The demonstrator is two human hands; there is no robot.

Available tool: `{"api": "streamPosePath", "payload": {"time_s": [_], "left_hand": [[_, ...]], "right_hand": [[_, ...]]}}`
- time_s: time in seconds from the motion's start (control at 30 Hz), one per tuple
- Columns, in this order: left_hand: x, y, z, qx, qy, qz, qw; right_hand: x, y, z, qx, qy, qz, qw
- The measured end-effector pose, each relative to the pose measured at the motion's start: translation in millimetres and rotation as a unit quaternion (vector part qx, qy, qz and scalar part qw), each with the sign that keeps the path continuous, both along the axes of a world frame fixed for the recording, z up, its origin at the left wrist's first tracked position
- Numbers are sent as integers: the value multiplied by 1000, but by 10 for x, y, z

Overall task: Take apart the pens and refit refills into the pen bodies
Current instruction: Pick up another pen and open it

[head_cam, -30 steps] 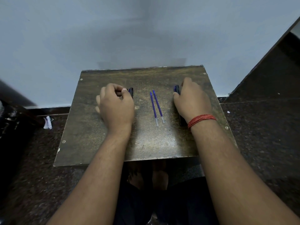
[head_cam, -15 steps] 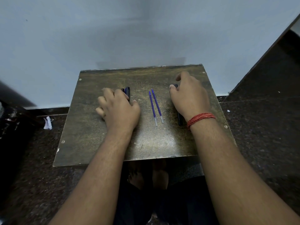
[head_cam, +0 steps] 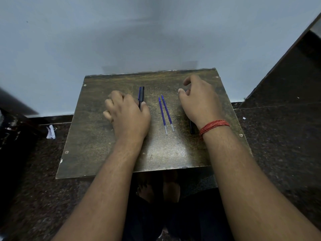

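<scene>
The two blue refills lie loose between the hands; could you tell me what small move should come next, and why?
Probably pinch the nearer refill with the right hand: both refills lie bare on the board, and the left hand already touches a black pen body.
</scene>
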State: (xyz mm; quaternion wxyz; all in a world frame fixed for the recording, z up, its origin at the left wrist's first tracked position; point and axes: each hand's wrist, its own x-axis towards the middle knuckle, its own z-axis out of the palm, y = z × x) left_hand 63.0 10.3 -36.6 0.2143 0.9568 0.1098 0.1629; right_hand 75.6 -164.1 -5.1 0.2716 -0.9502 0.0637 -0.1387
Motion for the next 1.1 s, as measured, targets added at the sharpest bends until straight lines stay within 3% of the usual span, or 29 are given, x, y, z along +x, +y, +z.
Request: {"api": "streamPosePath", "payload": {"time_s": [0.17,0.33,0.5,0.7,0.9,1.1], "left_hand": [[-62,-206,89,-129,-131,-123,975],[-156,-385,106,-183,-118,-186,958],[-178,-395,110,-201,-93,-195,955],[-156,-369,97,-269,-54,-180,945],[-142,-360,103,-275,-29,-183,944],[-136,-363,124,-272,-11,-184,945]], "right_hand": [[47,23,27,221,-12,19,975],[16,108,71,404,23,97,909],[2,134,66,444,43,124,887],[-6,183,49,436,36,137,889],[-10,186,37,448,40,129,884],[11,138,48,509,40,147,847]]}}
